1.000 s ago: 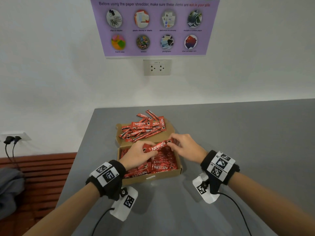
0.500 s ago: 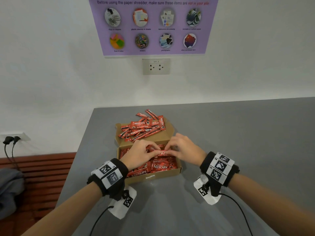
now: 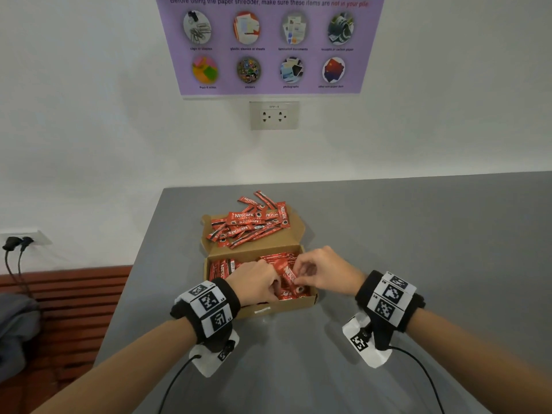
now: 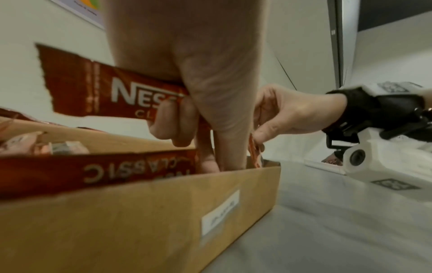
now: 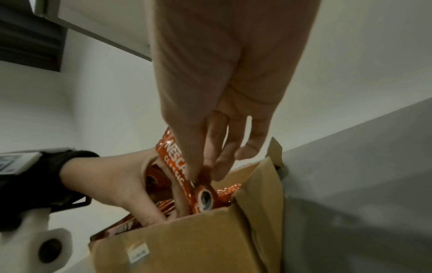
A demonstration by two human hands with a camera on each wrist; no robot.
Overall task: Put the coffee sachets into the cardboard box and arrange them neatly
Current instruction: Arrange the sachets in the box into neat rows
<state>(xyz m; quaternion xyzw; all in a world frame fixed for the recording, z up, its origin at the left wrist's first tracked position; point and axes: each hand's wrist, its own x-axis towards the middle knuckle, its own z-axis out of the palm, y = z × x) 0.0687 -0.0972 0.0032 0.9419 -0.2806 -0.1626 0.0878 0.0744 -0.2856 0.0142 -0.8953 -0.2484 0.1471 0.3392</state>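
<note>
The thin red foil coffee sachet (image 3: 289, 279) is standing tilted over the open tray of the shallow brown cardboard box (image 3: 310, 298), caught between both hands. The right hand (image 3: 324, 271) is pinching it, thumb on the printed face and the fingers (image 5: 219, 166) curling behind it, while its lower end is dipping among the sachets already inside. The left hand (image 3: 254, 283) is gripping a second red sachet (image 4: 93, 92) under its curled fingers (image 4: 168, 127), with one straight finger reaching down inside the near wall of the box.

The sachet looks very light, and it will probably bend or crinkle if squeezed along its length. The glossy foil may slip between dry fingertips, so a pinch across the flat faces near one crimped end should hold best and leave the other end free to slide down beside its neighbours.

Just left of the fingers, packed red sachets (image 3: 222, 268) are lying side by side in the tray. Beyond the fingers, on the box's open lid flap, a loose heap of red sachets (image 3: 248, 224) is lying criss-crossed, so much of the task appears to remain. The box walls are matt corrugated card with a small white label (image 4: 219, 212) on the near side. The box is sitting on a smooth grey bench (image 3: 418, 234).
</note>
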